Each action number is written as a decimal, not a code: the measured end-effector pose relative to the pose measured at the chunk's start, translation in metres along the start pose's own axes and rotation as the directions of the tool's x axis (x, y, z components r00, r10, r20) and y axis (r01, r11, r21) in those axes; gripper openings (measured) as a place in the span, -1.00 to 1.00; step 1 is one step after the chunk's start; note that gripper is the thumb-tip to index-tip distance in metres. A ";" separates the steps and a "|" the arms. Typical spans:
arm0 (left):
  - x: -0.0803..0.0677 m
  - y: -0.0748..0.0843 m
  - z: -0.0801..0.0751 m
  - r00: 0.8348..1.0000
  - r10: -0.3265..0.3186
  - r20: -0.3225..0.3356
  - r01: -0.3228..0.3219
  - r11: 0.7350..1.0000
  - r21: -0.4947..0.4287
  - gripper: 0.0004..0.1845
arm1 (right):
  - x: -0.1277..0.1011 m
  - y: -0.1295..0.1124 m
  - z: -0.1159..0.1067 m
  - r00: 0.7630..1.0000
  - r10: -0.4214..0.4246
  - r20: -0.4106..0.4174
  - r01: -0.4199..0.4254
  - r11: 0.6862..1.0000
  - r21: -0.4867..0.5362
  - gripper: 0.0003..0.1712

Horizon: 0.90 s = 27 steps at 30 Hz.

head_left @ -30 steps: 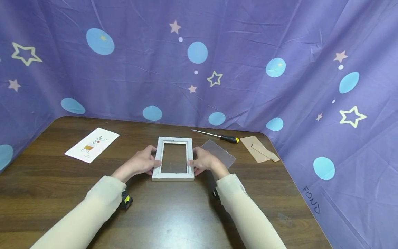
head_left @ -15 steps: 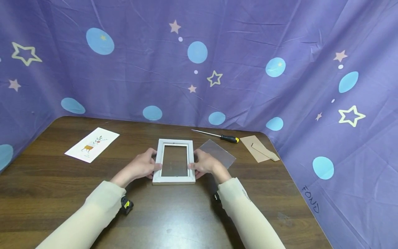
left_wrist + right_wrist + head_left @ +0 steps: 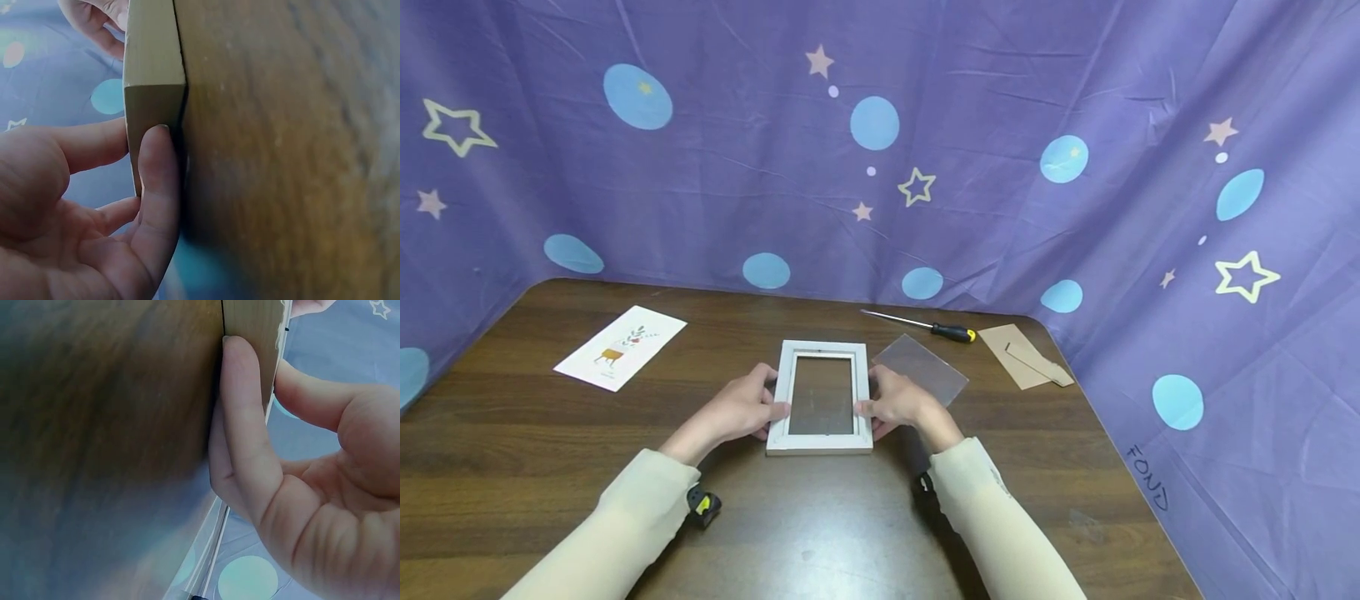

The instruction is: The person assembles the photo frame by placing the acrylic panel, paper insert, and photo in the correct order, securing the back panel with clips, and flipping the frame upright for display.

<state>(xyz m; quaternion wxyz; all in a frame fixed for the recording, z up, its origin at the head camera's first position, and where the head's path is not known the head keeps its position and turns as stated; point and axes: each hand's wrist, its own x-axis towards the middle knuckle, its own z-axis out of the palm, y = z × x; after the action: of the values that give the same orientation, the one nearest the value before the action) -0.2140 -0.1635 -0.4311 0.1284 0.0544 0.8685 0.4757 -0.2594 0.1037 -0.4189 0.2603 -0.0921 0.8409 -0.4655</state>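
A white picture frame (image 3: pixel 820 443) lies on the wooden table in the head view, its opening showing the tabletop. My left hand (image 3: pixel 747 407) grips its left side, thumb on the upper face and fingers along the outer edge. Opposite it, my right hand (image 3: pixel 898 400) holds the right side in the same way. In the left wrist view the frame's plain side (image 3: pixel 156 56) stands against the tabletop, with a finger (image 3: pixel 157 181) of the left hand pressed to it. The right wrist view has a finger (image 3: pixel 242 381) along the frame's other edge (image 3: pixel 253 325).
Behind the right hand lies a clear sheet (image 3: pixel 928 371). Further back is a screwdriver (image 3: pixel 951 332) with a black and yellow handle. A brown backing board (image 3: pixel 1018 354) with a strip on it lies at the right. A printed card (image 3: pixel 625 342) lies at the left.
Both hands have brought the picture frame a little closer to the person, along the table. Their hold on its sides looks the same. The other things stay where they were.
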 end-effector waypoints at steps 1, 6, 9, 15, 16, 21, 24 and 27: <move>-0.001 0.000 0.000 1.000 0.000 0.001 0.000 1.000 0.002 -0.31 | -0.001 0.000 0.000 1.000 -0.003 0.001 0.003 1.000 -0.001 -0.33; -0.005 0.003 0.001 1.000 -0.003 0.000 0.003 1.000 0.014 -0.32 | -0.006 0.000 0.002 1.000 -0.009 0.002 0.009 1.000 -0.008 -0.33; -0.008 0.004 0.003 1.000 -0.003 0.002 0.003 1.000 0.011 -0.32 | -0.008 0.000 0.003 1.000 -0.010 0.002 0.010 1.000 -0.005 -0.32; -0.012 0.005 0.004 1.000 -0.009 0.008 0.009 1.000 0.020 -0.34 | -0.011 0.001 0.006 1.000 -0.022 0.003 0.022 1.000 -0.022 -0.37; -0.012 0.005 0.005 1.000 -0.010 0.010 0.010 1.000 0.021 -0.34 | -0.012 0.002 0.006 1.000 -0.024 0.003 0.024 0.999 -0.027 -0.38; -0.012 0.005 0.005 1.000 -0.010 0.020 0.010 1.000 0.008 -0.36 | -0.015 0.005 0.007 0.999 -0.034 -0.006 0.034 0.999 -0.039 -0.43; -0.013 0.004 0.004 1.000 -0.007 0.024 0.007 1.000 0.000 -0.36 | -0.018 0.006 0.007 0.999 -0.039 -0.008 0.038 0.998 -0.041 -0.43; -0.013 0.003 0.003 0.999 -0.011 0.030 0.011 1.000 0.006 -0.35 | -0.021 0.005 0.008 0.999 -0.041 -0.009 0.041 0.998 -0.043 -0.40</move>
<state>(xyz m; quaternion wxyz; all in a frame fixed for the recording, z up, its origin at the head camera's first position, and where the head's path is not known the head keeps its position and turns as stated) -0.2010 -0.1625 -0.4277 0.1440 0.0574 0.8682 0.4714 -0.2374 0.1090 -0.4193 0.2444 -0.1126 0.8498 -0.4533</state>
